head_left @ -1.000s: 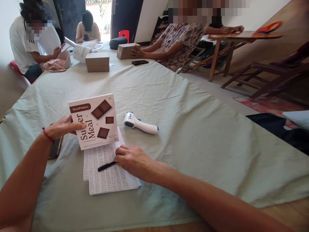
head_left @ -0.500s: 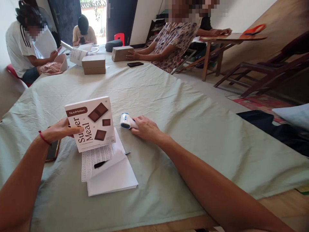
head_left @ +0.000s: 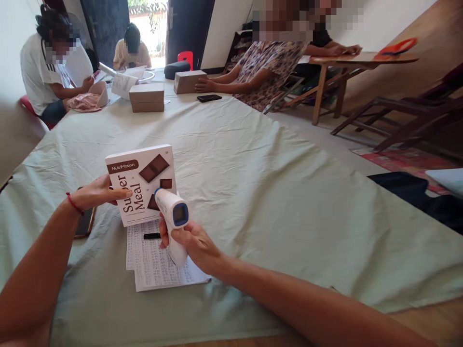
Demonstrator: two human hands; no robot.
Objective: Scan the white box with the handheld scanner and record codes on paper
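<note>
My left hand (head_left: 103,193) grips the left side of a white and brown "NutriMotion Super Meal" box (head_left: 132,166), thumb on its front face, and holds it upright over the papers. My right hand (head_left: 197,243) is wrapped around the handle of a white and blue infrared thermometer gun (head_left: 168,200). Its screen faces me and its front end points at the box, hiding part of the lower right of the box. Below lie sheets of handwritten paper (head_left: 144,277) with a black pen (head_left: 151,236), partly hidden behind the thermometer and my fingers.
A phone (head_left: 85,222) lies by my left wrist. Across the cloth-covered table (head_left: 260,193) are two cardboard boxes (head_left: 146,99), another phone (head_left: 209,98) and a dark case (head_left: 177,70). Several people sit around; one person's hands (head_left: 205,86) touch the right cardboard box.
My right hand has lifted the thermometer off the table, turned it and brought it left to the box. The top sheet's raised corner now lies flat. The box stays in my left hand.
</note>
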